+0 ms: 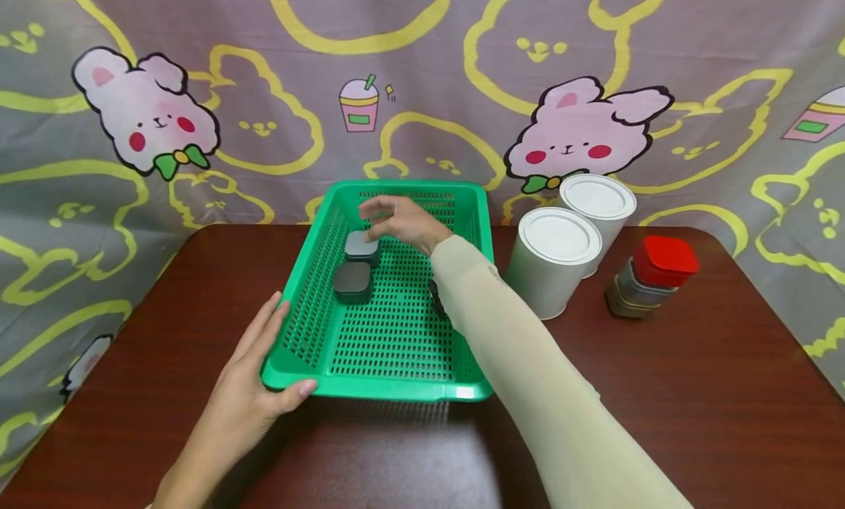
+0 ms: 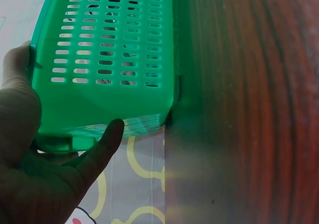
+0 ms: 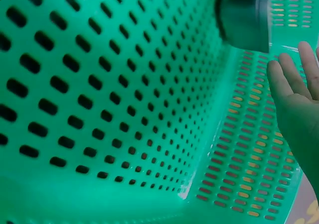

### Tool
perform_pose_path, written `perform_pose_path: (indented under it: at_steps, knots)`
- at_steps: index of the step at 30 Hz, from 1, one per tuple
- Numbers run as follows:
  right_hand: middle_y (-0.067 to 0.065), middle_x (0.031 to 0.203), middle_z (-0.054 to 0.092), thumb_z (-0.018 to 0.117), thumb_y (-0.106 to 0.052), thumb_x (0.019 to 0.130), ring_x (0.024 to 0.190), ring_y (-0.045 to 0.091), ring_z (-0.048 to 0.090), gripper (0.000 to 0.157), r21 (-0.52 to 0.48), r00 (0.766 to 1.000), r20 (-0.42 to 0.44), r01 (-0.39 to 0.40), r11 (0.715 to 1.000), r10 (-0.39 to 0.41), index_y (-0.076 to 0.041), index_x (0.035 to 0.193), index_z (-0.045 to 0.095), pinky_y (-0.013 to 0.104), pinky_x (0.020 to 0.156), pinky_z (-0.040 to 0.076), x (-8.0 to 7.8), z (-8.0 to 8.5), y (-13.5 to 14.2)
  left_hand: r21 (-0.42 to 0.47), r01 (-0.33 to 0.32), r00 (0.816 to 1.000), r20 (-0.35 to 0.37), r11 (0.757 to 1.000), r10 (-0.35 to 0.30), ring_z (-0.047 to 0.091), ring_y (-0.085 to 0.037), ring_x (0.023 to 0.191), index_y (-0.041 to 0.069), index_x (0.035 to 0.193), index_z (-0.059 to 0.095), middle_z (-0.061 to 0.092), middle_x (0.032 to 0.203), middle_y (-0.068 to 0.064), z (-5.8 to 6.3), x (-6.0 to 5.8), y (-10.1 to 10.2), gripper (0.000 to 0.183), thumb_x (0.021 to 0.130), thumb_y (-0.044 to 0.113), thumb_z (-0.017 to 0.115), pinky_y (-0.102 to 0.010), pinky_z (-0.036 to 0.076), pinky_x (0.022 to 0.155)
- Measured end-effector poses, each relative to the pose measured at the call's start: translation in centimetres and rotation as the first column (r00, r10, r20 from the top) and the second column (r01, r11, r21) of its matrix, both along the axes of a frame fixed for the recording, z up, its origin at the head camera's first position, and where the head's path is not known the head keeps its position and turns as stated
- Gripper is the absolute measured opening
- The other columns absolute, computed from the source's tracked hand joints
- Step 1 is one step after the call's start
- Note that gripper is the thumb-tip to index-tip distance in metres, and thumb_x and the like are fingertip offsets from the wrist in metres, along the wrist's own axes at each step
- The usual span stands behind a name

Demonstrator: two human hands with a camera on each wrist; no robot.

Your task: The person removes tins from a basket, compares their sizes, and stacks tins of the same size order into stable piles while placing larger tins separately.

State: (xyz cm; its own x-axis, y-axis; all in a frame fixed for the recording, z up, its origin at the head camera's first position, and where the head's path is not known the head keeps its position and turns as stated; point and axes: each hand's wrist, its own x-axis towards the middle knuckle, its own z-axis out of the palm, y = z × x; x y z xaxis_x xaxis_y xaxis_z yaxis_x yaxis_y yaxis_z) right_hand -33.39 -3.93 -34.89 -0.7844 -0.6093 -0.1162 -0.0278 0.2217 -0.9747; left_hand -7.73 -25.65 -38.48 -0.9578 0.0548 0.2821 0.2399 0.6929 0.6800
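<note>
A green perforated plastic basket (image 1: 396, 388) sits on the table. At its near left corner my left hand (image 1: 254, 384) grips the rim, thumb over the front edge and fingers along the outside of the left wall, as the left wrist view also shows. Inside the basket are two small squarish containers: one with a light grey lid (image 1: 361, 243), the other with a dark grey lid (image 1: 353, 278). My right hand (image 1: 404, 221) is over the basket beside the light-lidded container, holding nothing; in the right wrist view its fingers (image 3: 294, 79) are spread close to a dark container (image 3: 244, 17).
To the right of the basket stand two white lidded cans (image 1: 557, 256) (image 1: 599, 195). Farther right is a stack of small containers, red (image 1: 667, 260) on top of grey and brownish ones (image 1: 630, 304). A patterned curtain (image 1: 422, 76) hangs behind the brown table (image 1: 726, 392).
</note>
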Motion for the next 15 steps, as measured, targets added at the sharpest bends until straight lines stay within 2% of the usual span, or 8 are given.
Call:
perform_pose_path:
  at_steps: [5,9,15]
  knots:
    - [0.012,0.156,0.053,0.072,-0.003,0.096,0.148,0.031,0.044,0.061,0.062,1.000,-0.015,-0.014,0.998,0.015,-0.007,0.153,0.051,0.050,0.121,0.037,0.09,-0.21,-0.21,0.006,0.002,1.000,-0.016,1.000,-0.002,0.035,-0.037,0.147,0.017,0.166,0.031,0.023,0.175,-0.004,0.02,0.00,-0.06,0.110,0.076,0.019,0.094,0.004,0.022,0.099]
    - [0.009,0.158,0.051,0.072,-0.004,0.096,0.148,0.029,0.043,0.063,0.134,0.999,-0.005,-0.041,0.990,0.042,-0.010,0.155,0.049,0.050,0.122,0.036,0.16,-0.52,-0.17,0.015,0.007,1.000,-0.017,1.000,-0.006,0.035,-0.039,0.147,0.015,0.166,0.032,0.023,0.174,-0.007,-0.01,-0.10,-0.07,0.110,0.075,0.017,0.094,0.004,0.022,0.099]
    - [0.009,0.160,0.048,0.072,-0.003,0.095,0.148,0.029,0.043,0.065,0.182,0.999,-0.002,-0.031,0.983,0.032,-0.011,0.155,0.049,0.048,0.120,0.039,0.09,-0.93,-0.26,0.013,-0.003,1.000,-0.013,1.000,0.003,0.035,-0.038,0.148,0.015,0.165,0.033,0.024,0.174,-0.006,0.03,-0.20,0.07,0.109,0.075,0.017,0.094,0.003,0.021,0.099]
